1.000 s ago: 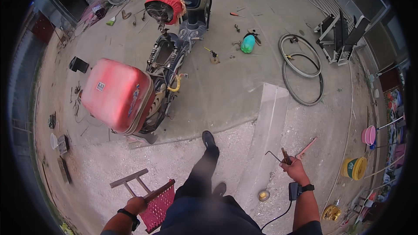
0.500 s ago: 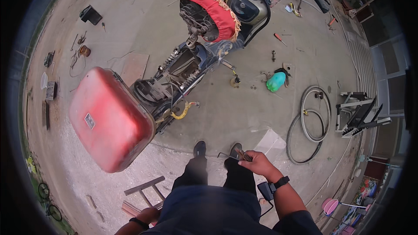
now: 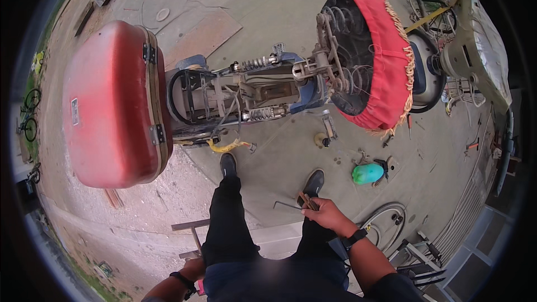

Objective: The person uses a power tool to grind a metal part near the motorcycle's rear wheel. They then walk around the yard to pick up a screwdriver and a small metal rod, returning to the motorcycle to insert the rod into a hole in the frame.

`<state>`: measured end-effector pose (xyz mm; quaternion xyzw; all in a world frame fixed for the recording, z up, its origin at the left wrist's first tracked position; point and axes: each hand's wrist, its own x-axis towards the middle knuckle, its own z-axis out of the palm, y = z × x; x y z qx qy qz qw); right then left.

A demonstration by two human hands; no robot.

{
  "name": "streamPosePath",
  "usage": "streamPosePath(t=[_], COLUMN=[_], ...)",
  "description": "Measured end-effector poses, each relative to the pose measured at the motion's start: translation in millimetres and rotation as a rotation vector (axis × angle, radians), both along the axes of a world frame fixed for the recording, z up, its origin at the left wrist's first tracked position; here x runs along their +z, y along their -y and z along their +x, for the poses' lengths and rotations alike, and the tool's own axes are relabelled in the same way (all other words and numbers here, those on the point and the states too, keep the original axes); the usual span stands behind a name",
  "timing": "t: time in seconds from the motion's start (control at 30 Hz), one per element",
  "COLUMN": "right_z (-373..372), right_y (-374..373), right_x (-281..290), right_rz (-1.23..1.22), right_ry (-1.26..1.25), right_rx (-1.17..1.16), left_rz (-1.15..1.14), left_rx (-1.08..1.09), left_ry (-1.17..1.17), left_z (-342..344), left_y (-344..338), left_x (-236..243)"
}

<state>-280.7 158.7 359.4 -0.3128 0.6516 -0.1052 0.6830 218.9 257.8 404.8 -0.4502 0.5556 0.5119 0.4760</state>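
My left hand (image 3: 193, 271) hangs low by my hip, fingers clenched on a stool (image 3: 193, 235) of grey metal bars; its frame juts out just above my knuckles. A black band sits on that wrist. Far above those fingers, to the left, stands a big red box (image 3: 112, 103) mounted on the back of a stripped scooter (image 3: 251, 95), whose springs and bare frame run off to the right. A yellow hook (image 3: 226, 146) hangs from the frame just above my left shoe (image 3: 227, 165).

My right hand (image 3: 327, 215) is out in front of my right thigh, fingers closed around thin metal tools (image 3: 302, 201): a bent rod sticks out to the left of my fingertips and short ends poke up past them, over my right shoe (image 3: 313, 183). A watch (image 3: 355, 239) sits on that wrist. Just up and right of these fingers lies a green bottle (image 3: 367, 174) on the concrete. Well above them is the tipped-up seat (image 3: 375, 59) with its red fringed cover. Right of my wrist a tyre (image 3: 386, 212) lies flat.
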Motion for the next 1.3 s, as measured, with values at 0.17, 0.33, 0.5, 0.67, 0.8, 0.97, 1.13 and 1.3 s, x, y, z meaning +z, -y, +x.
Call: streamPosePath(t=[0.17, 0.33, 0.5, 0.67, 0.8, 0.97, 1.13, 1.3], right_z=[-19.8, -6.8, 2.6, 8.3, 10.7, 7.3, -0.9, -6.1], right_y=[37.7, 73.6, 89.9, 95.6, 88.9, 102.1, 120.2, 135.9], right_x=[-54.8, -99.5, -145.7, -179.8, -205.6, -225.0, -235.2, -233.2], right_rz=[0.197, 0.285, 0.314, 0.343, 0.339, 0.237, 0.13, 0.018], right_ry=[0.015, 0.029, 0.051, 0.078, 0.111, 0.168, 0.194, 0.251], right_rx=[0.019, 0.017, 0.01, -0.022, -0.057, 0.005, 0.129, 0.242], left_rz=[-0.212, -0.147, -0.163, -0.171, -0.179, -0.2, -0.271, -0.415], left_rx=[0.298, 0.47, 0.577, 0.658, 0.702, 0.743, 0.786, 0.882], left_ry=[-0.37, -0.201, -0.121, -0.07, -0.036, 0.0, 0.01, -0.062], left_z=[-8.6, -48.7, -44.0, -34.3, -24.2, -8.8, 13.7, 35.8], left_y=[-111.6, -78.9, -52.5, -34.6, -20.1, -6.8, 15.2, 38.3], left_x=[-150.9, -208.3, -247.4, -269.6, -281.5, -282.6, -288.6, -314.3])
